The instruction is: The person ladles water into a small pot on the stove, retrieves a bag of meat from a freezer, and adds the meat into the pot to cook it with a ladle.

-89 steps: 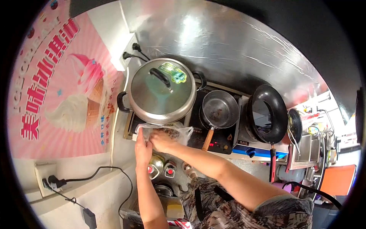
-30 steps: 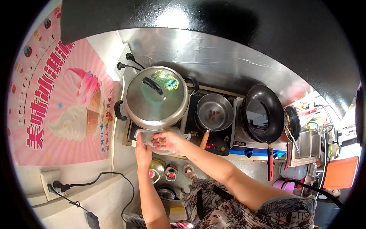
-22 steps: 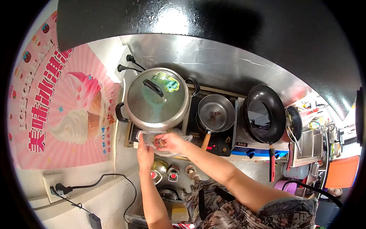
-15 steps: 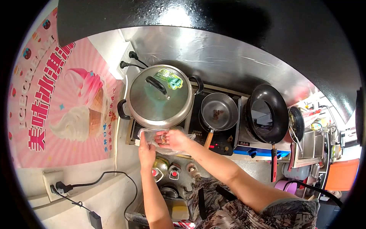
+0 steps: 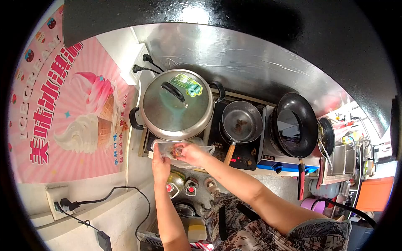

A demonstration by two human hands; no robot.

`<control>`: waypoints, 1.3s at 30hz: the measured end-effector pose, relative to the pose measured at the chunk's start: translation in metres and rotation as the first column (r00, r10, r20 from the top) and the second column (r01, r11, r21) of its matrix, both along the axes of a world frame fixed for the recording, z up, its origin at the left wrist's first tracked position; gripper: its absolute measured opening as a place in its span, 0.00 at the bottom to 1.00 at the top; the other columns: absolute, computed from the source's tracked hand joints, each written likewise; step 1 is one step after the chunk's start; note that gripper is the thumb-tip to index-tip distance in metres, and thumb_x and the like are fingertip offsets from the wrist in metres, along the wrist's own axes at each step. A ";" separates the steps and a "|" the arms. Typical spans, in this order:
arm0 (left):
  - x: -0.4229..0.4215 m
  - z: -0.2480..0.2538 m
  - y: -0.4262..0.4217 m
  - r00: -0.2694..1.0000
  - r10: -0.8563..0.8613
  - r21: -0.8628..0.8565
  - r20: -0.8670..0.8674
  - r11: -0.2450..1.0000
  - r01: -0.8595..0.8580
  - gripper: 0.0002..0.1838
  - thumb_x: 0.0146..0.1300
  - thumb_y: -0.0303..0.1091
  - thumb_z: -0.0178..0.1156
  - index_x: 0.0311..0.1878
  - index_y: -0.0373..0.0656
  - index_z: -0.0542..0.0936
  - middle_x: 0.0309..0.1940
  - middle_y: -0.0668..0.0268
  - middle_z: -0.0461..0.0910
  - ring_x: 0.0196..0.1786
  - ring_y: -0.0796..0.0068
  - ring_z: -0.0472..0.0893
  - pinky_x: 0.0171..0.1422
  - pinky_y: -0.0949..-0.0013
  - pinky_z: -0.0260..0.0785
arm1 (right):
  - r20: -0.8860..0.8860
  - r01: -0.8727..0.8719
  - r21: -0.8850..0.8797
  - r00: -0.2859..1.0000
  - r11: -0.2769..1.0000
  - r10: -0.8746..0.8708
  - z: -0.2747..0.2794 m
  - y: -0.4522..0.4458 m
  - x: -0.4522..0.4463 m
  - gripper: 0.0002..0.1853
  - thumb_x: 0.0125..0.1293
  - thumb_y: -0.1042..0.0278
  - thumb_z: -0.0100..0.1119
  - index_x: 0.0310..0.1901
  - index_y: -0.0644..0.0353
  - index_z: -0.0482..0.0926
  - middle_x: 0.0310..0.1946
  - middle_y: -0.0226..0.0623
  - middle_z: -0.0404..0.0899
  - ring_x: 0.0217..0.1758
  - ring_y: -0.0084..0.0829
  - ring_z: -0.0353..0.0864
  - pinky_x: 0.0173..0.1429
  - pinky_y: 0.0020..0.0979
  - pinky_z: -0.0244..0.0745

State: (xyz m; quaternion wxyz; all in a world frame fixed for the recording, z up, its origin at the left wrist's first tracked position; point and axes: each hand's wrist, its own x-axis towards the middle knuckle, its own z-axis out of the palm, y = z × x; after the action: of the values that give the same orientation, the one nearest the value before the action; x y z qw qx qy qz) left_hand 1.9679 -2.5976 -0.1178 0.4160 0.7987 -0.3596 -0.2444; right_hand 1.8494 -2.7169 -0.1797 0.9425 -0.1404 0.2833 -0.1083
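Clear plastic bag (image 5: pixel 186 163) hangs just this side of the lidded pot (image 5: pixel 176 115), left hand (image 5: pixel 161 165) pinching its edge, right hand (image 5: pixel 191 154) curled round dark bits (image 5: pixel 178 150). If that left pinch slackens, the bag could spill

Right grip (image 5: pixel 189 153) curled tighter than before.

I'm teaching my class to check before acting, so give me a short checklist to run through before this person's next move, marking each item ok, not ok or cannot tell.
1. Left hand grips the edge of the clear plastic bag: ok.
2. Right hand has its fingers gathered on small brown pieces: ok.
3. Wooden-handled saucepan uncovered: ok.
4. Induction cooker display lit: ok, red.
5. Saucepan actually hot: cannot tell.
6. Lid on the large two-handled pot: ok.
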 end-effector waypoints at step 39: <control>-0.006 0.007 -0.019 0.998 -0.014 0.044 -0.054 0.999 0.017 0.40 0.53 0.15 0.48 0.74 0.37 0.57 0.54 0.51 0.76 0.41 0.68 0.76 0.50 0.70 0.70 | -0.101 0.051 0.028 0.994 0.998 -0.048 -0.003 -0.009 -0.004 0.22 0.49 0.86 0.46 0.49 0.61 0.75 0.36 0.37 0.78 0.42 0.34 0.80 0.53 0.40 0.76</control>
State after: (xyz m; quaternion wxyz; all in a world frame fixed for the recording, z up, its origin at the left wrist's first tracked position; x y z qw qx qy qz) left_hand 1.9621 -2.6165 -0.1112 0.4060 0.7979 -0.3489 -0.2770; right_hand 1.8453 -2.7258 -0.1831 0.9261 -0.1242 0.3352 -0.1202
